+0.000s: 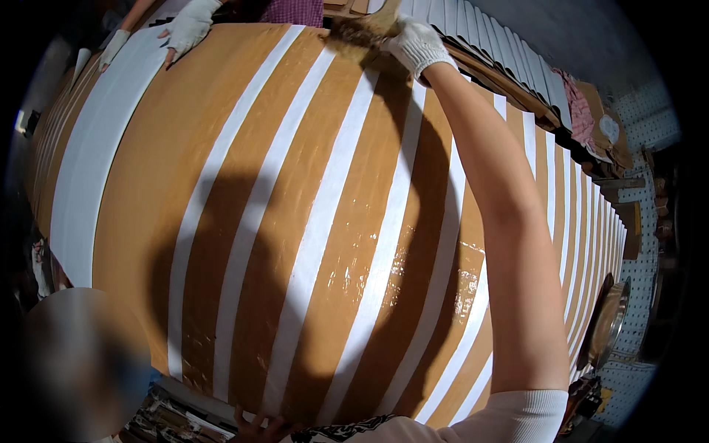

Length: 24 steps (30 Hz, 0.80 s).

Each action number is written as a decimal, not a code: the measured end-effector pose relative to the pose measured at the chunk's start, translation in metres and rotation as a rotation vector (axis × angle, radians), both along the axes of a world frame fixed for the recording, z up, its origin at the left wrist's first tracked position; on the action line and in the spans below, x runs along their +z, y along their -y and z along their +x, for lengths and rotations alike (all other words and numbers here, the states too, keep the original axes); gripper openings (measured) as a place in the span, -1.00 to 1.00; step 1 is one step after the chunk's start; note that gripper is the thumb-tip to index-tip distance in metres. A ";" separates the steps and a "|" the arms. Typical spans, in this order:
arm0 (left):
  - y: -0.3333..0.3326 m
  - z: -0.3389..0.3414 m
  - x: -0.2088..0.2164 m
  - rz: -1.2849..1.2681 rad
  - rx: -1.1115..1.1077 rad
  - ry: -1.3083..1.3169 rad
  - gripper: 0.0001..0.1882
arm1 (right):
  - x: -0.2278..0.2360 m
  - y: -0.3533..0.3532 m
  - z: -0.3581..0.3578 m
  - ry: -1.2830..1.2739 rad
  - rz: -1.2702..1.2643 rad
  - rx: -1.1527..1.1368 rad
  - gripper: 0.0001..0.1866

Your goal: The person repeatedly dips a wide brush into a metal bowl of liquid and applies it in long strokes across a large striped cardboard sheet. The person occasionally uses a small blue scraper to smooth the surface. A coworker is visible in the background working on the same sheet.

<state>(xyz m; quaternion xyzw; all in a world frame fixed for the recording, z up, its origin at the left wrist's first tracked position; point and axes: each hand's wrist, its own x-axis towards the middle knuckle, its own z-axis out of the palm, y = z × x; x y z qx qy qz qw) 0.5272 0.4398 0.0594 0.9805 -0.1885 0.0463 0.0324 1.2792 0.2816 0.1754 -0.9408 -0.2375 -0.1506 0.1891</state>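
My right hand (417,46), in a white knit glove, grips a broad brush (362,33) at the far edge of a layered spread of brown sheets (303,221). Its dark, wet-looking bristles lie against the brown surface. White bands run between the brown strips, and glossy wet streaks shine in the middle and to the right. My bare left hand (260,427) is low at the near edge, its visible fingers spread; my clothing partly hides it. My shadow falls across the strips.
A co-worker's gloved hands (190,29) touch a wide white sheet (85,184) at the far left. Stacked white-edged sheets (491,33) and a pink cloth (578,111) lie behind. A round metal-rimmed vessel (609,321) stands at right. A blurred round shape (88,362) fills the lower left.
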 end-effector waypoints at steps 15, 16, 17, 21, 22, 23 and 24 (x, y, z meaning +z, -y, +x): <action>0.004 0.017 0.003 -0.053 0.042 0.335 -0.60 | 0.016 0.037 -0.380 -0.153 -0.004 0.504 -0.55; 0.003 0.019 0.002 -0.066 0.042 0.333 -0.60 | 0.014 0.045 -0.419 -0.207 0.056 0.589 -0.43; 0.003 0.017 0.003 -0.076 0.041 0.324 -0.60 | 0.010 0.051 -0.452 -0.285 0.161 0.683 -0.31; 0.006 0.016 0.009 -0.124 0.040 0.344 -0.53 | -0.011 0.099 -0.517 -0.196 -0.439 0.757 -0.43; 0.007 0.011 0.010 -0.168 0.039 0.289 -0.47 | -0.014 0.102 -0.512 -0.253 -0.415 0.705 -0.52; 0.009 0.010 0.022 -0.213 0.032 0.194 -0.41 | -0.014 0.107 -0.507 -0.308 -0.392 0.644 -0.59; 0.008 0.004 0.033 -0.254 0.048 0.098 -0.35 | 0.048 0.076 -0.495 -0.646 -0.115 0.568 -0.65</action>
